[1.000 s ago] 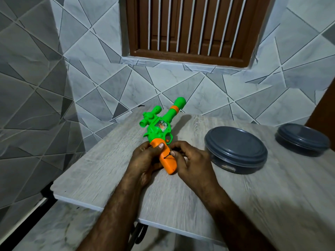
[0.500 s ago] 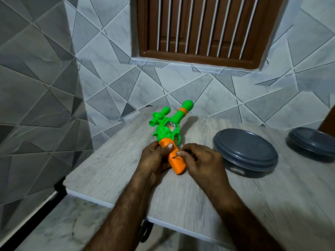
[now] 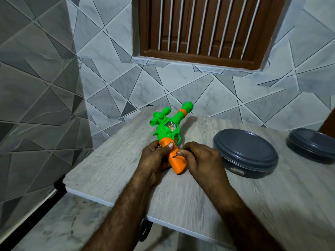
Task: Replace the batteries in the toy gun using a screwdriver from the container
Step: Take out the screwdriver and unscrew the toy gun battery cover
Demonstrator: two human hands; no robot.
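Left hand [image 3: 154, 160] was clamped round the orange grip of the toy gun [image 3: 166, 129], thumb laid across the top. Right hand [image 3: 201, 160] sat just beside it on the grip's other side. Its fingers pinched a thin dark screwdriver [image 3: 175, 156] with the tip against the orange plastic; it was too small to make out further.

Compared with half a second before, both hands kept the same hold. The gun and both containers had not shifted on the worktop.

The gun lay on its side on the worktop [image 3: 108, 160]. Its long axis ran away from the person, grip nearest, green muzzle pointing off and slightly right toward the wall, scope on the left.

A grey lidded container [image 3: 244, 151] stood just right of the right hand. A second lidded container [image 3: 311, 144] stood farther right, apart from the first.

The worktop was pale grey wood-grain. Grey geometric tiled wall [image 3: 54, 69] stood behind and to the left, and a brown barred window [image 3: 199, 26] was above.
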